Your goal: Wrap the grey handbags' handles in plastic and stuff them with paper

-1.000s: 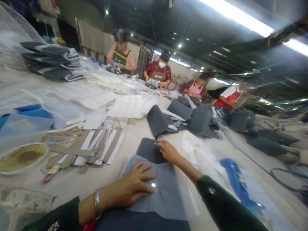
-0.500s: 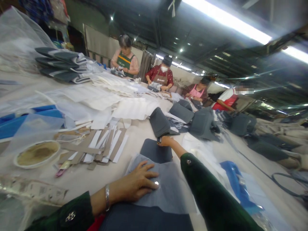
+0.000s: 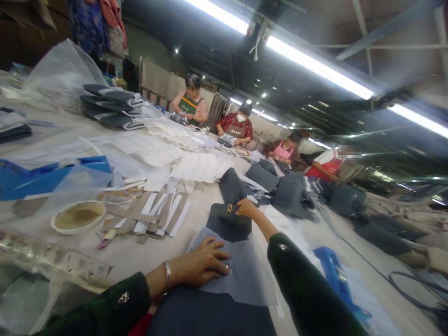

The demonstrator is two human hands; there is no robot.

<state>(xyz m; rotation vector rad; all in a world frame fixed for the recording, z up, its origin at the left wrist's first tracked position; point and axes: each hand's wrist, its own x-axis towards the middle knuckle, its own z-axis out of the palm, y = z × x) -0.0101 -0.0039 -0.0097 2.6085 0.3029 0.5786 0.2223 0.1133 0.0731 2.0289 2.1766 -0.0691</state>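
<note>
A dark bag (image 3: 212, 311) is lying low in the middle, the left hand (image 3: 206, 263) resting fingers apart on its thin sheet (image 3: 250, 275), the right hand (image 3: 248, 208) by the gold clasp (image 3: 230, 208), its hold unclear.

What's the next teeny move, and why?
Maybe slide the right grip onto the gold fitting, since it is close beside that fitting at the dark flap, while the left grip, spread on the grey sheet, could steady things.
</note>
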